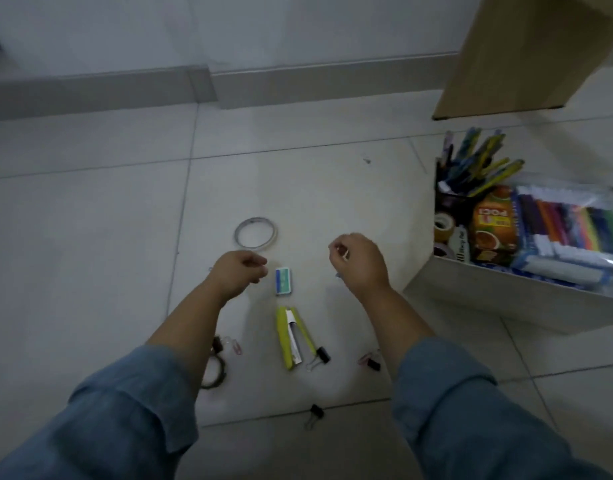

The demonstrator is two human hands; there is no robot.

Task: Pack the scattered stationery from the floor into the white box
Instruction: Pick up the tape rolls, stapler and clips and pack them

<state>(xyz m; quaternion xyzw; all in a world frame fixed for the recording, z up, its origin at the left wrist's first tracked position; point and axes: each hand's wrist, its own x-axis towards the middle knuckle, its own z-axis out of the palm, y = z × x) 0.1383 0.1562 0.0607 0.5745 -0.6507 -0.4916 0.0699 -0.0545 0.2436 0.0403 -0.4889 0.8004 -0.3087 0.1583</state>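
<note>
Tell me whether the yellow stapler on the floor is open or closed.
Open. The yellow stapler has its two yellow halves splayed in a V, with the metal staple channel exposed between them.

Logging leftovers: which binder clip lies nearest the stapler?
The black clip beside the stapler's lower end; a second clip lies farther right, a third clip lower, on a grout line.

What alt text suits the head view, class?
The left hand and right hand hover with curled fingers over stationery on a tiled floor: a yellow stapler, a small blue box, a tape ring, binder clips. The white box to the right holds pens and markers.
</note>
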